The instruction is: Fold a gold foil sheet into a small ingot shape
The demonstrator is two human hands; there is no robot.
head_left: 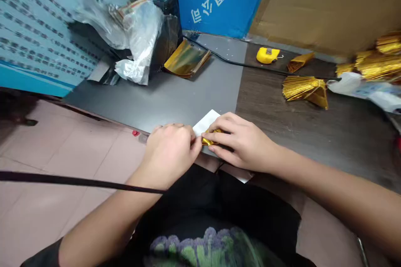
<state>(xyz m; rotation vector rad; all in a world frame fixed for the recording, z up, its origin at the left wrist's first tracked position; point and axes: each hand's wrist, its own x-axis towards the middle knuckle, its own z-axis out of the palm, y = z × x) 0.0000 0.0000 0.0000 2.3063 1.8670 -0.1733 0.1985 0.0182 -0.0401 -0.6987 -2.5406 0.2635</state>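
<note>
The **gold foil piece (209, 139)**, small, crinkled and mirror-bright, sits at the front edge of the desk, near the middle of the frame. The **right hand (241, 142)** is clenched over it, with its **fingers (219, 135)** wrapped across the top. The **left hand (169, 154)** closes in from the other side, its curled grip pressed against the foil's left end, though the fingertips are partly hidden. A **white paper sheet (205, 122)** lies under the hands, its smooth corner poking out above them.

The **desk (175, 100)** has a matte grey surface on the left and a dark wood-grain surface on the right. Beyond the hands, a **gold fringed foil bundle (305, 91)** lies right of centre, its fine strands fanned out from a folded triangular end. A **heap of gold fringed foil (380, 64)** sits at the right edge. A **folded gold foil sheet (187, 58)** lies at upper centre beside a **crumpled clear plastic bag (140, 37)**. A **yellow tape measure (267, 55)** and a **black cable (238, 63)** lie along the back of the desk.
</note>
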